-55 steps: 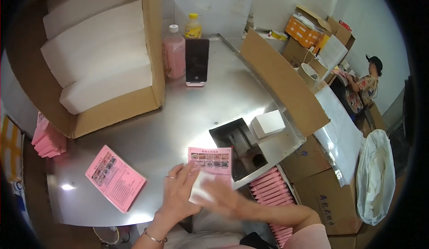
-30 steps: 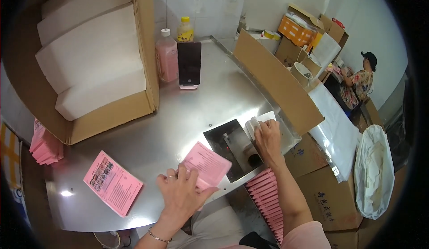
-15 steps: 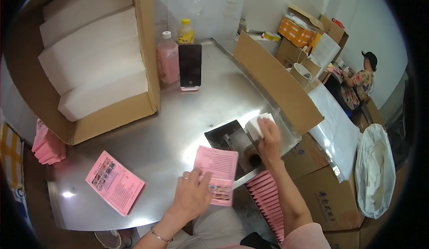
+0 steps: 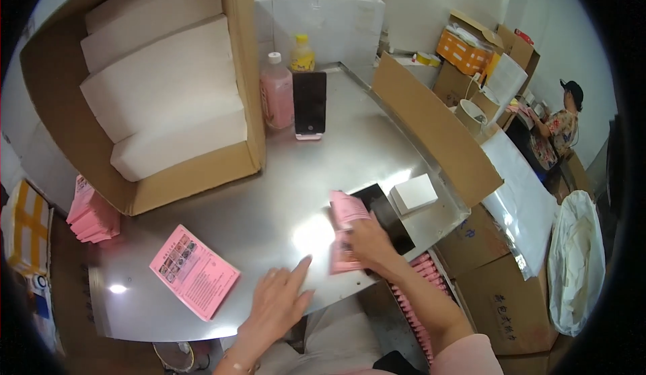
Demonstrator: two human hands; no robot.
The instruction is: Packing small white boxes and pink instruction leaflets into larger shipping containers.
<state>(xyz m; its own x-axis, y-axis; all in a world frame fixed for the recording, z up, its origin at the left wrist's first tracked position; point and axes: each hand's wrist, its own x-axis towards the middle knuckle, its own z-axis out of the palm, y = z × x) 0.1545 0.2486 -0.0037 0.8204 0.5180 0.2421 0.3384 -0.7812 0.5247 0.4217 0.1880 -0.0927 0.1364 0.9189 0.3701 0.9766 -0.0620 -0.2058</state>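
On the steel table in front of me lies a pink printed packet (image 4: 346, 207), partly covered by my right hand (image 4: 373, 242). The fingers of that hand are closed on the packet, and some fingertips are hidden. My left hand (image 4: 279, 299) is to its left, near the table's front edge, with fingers spread and nothing in them. Beyond the right hand is a dark rectangular recess or plate (image 4: 397, 225). A small white stack of folded paper (image 4: 414, 194) sits beside it. Farther left lies a pile of pink printed packets (image 4: 195, 274).
A large carton (image 4: 195, 185) with white paper stacks stands at the back left, near more pink packets (image 4: 93, 213). A phone (image 4: 309, 104) stands before two bottles (image 4: 276, 95). A cardboard flap (image 4: 437, 129) borders the right side. Another person (image 4: 558, 126) sits far right.
My right hand has left the white stack and come down-left onto the pink packet. My left hand has let go of that packet and lifted away. The view has shifted slightly.
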